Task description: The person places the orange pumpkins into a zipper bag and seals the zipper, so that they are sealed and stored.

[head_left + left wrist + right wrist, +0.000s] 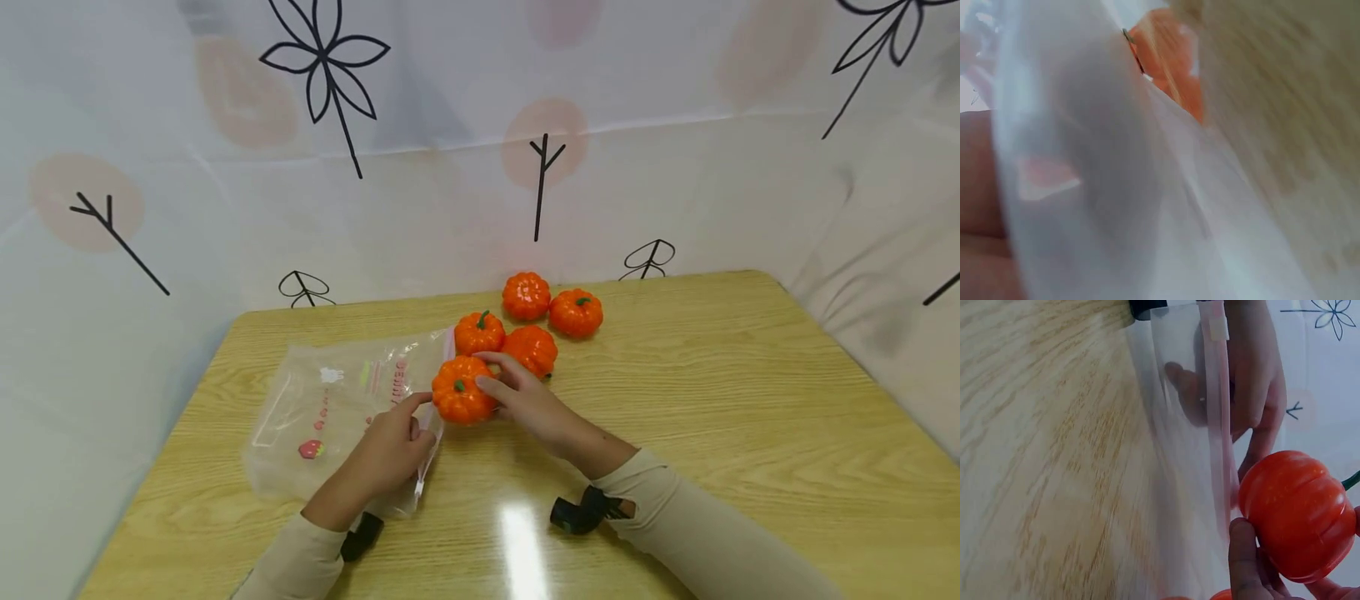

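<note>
My right hand [536, 410] grips a small glossy orange toy pumpkin [459, 404] with a green stem, thumb on its top and fingers round its far side. It is at the mouth of a clear zip bag [288, 421] printed with pink letters and a strawberry. At that mouth my left hand [392, 454] holds the bag's edge, its index finger stretched out to the pumpkin's side. The right wrist view shows the bag's pink zip strip [1217, 419] and the left thumb through the film. Pale plastic fills much of the left wrist view.
Just beyond the held pumpkin sit several more orange pumpkins, among them one by the bag's corner [476, 337] and one at the right [576, 315]. All rest on a wood-grain table [712, 400]. A white patterned cloth [450, 208] hangs along its back edge.
</note>
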Demonstrator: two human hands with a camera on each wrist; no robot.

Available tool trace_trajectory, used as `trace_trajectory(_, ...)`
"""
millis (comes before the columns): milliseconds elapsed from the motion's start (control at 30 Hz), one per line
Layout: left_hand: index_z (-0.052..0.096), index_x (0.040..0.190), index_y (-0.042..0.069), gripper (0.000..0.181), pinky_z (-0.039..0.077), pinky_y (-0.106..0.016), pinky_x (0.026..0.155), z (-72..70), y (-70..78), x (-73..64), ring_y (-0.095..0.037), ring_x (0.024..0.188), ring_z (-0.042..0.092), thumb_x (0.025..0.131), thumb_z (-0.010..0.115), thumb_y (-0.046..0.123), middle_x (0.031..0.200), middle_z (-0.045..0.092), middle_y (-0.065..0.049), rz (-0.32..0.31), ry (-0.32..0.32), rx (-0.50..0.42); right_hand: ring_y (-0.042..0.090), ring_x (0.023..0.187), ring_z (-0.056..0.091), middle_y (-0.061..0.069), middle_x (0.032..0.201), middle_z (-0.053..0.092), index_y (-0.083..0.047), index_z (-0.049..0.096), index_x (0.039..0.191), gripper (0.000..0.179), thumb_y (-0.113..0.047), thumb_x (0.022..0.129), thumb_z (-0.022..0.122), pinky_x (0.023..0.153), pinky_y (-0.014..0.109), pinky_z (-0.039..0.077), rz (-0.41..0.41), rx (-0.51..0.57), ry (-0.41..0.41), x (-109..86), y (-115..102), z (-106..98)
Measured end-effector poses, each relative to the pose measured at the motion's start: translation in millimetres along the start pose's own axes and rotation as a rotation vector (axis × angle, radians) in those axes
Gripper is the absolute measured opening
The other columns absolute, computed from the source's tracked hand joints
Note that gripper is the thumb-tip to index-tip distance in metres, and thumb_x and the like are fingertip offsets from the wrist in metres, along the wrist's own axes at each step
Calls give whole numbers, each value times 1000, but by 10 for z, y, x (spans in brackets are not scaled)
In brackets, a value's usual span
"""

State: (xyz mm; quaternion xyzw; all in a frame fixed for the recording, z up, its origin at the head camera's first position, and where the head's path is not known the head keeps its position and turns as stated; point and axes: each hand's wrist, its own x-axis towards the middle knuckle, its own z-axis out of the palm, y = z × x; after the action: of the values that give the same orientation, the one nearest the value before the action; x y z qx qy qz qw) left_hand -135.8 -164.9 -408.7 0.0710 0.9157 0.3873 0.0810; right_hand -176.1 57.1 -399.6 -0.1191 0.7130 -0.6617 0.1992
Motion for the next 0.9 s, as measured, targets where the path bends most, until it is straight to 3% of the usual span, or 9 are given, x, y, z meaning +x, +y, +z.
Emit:
trace_trajectory(233, 46, 146, 3, 58, 34, -23, 42, -5, 37, -10, -13, 43, 45, 89, 58, 7, 59, 47, 0, -17, -12, -63, 25, 111, 62, 20, 129, 51, -12, 37, 148, 48, -28, 105, 48, 99, 42, 52, 28, 56, -43, -13, 13, 27)
trace_trajectory(400, 43, 149, 4, 60, 42, -25, 42, -11, 39, -2, -15, 44, 56, 90, 56, 5, 59, 50, -2, -27, -2, -131, 24, 107, 63, 20, 126, 51, -9, 37, 147, 46, -27, 105, 47, 97, 42, 53, 36, 51, -64, -13, 27, 40)
trace_trajectory(600, 49, 144, 8, 55, 40, -23, 41, -9, 41, 14, -15, 43, 56, 90, 56, 4, 57, 49, -1, -22, 76, -142, 22, 101, 64, 19, 122, 51, -9, 38, 146, 45, -25, 105, 47, 95, 41, 54, 51, 23, -32, 5, 56, 42)
trace_trajectory(900, 50, 145, 11, 57, 44, -25, 43, 4, 66, -1, -16, 46, 60, 88, 57, 3, 58, 48, -2, -28, 108, -184, 19, 81, 63, 15, 108, 58, -10, 40, 144, 47, -29, 103, 54, 74, 32, 55, 75, -72, 6, 29, 95, 30)
